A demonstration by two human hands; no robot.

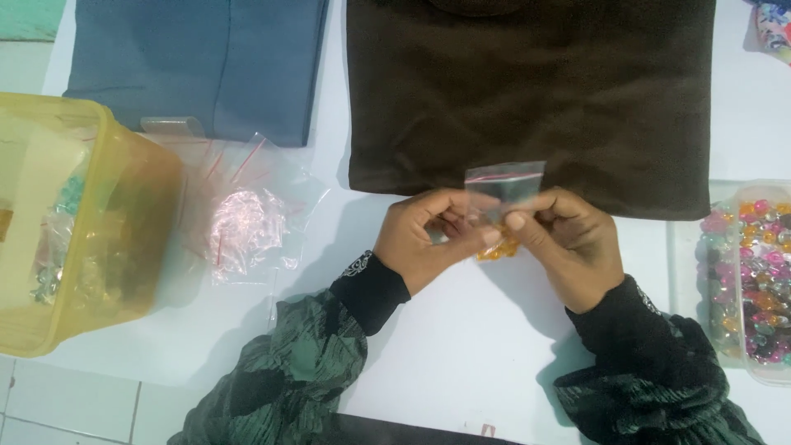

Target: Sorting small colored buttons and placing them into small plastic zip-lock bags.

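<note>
Head view. Both hands meet over the white surface point(461, 346), just below the lower edge of the dark brown cloth point(527, 99), which serves as landmark. The left hand point(424, 239) and the right hand point(568, 243) each pinch a side of a small clear zip bag point(504, 185), fingers closed on its film; the bag stands upright between them, its red-striped mouth overlapping the cloth's hem. Amber beads point(498, 247) sit in the bag's bottom, partly hidden by the fingers. The step in hand appears to be working the bag's mouth; whether the seal is open or pressed shut cannot be told.

Containers: left of the cloth, well apart, a yellow translucent tub point(124, 247) holds bead packets, indistinct through its wall. Between tub and cloth lies a loose heap of empty clear bags point(247, 214), below a folded blue cloth point(198, 66). Right of the brown cloth, a clear tray point(684, 272) holds mixed pink, orange and green beads point(758, 280).
</note>
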